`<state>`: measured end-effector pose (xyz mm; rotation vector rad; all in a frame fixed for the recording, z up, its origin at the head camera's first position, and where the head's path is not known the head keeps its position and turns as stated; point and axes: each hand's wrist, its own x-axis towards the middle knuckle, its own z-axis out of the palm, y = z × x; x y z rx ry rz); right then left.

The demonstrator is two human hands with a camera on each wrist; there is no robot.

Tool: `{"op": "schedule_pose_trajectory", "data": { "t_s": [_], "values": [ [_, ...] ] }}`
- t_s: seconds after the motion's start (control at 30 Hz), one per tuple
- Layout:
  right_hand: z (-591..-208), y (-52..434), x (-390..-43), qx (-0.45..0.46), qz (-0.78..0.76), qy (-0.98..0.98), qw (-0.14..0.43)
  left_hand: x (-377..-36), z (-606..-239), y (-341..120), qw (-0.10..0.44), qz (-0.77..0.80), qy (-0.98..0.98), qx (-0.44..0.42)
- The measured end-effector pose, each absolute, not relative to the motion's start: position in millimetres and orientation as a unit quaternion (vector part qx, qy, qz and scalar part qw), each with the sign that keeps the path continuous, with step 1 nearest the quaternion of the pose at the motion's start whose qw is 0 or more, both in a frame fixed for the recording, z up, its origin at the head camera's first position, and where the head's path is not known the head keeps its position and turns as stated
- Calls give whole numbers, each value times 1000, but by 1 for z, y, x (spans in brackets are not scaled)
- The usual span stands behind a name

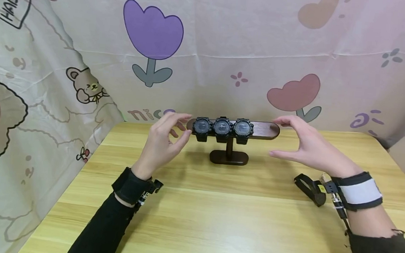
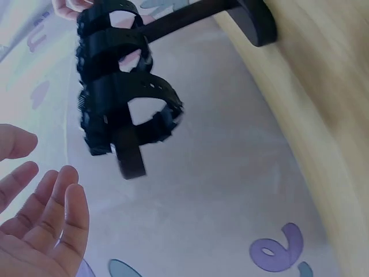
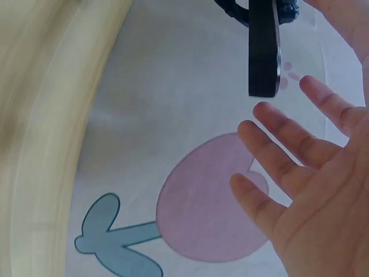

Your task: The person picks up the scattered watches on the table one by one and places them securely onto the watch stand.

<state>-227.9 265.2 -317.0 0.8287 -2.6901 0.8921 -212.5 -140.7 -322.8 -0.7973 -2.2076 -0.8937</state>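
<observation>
We see a light yellow wooden table [image 1: 215,224] with a plank-like grain, its far edge running along a cartoon-printed cloth backdrop [image 1: 231,44]. Directly on the table stands a dark brown wooden T-shaped display stand [image 1: 228,157], resting on its oval base near the far edge, about midway across. To the right of the stand and nearer to us, a loose black strap [image 1: 310,188] lies on the tabletop.
</observation>
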Motion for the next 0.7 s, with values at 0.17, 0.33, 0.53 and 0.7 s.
{"op": "schedule_pose_trajectory", "data": {
  "t_s": [0.17, 0.33, 0.53, 0.7],
  "values": [
    [-319, 278, -220, 260, 302, -913, 86, -206, -319, -134, 317, -332, -830, -317],
    [-321, 295, -211, 232, 311, -918, 77, -200, -316, -128, 324, -332, -820, -336],
    [-325, 316, -205, 217, 302, -926, 66, -192, -314, -122, 313, -333, -814, -359],
    [-335, 336, -202, 206, 294, -931, 64, -186, -313, -116, 292, -333, -812, -381]
  ]
}}
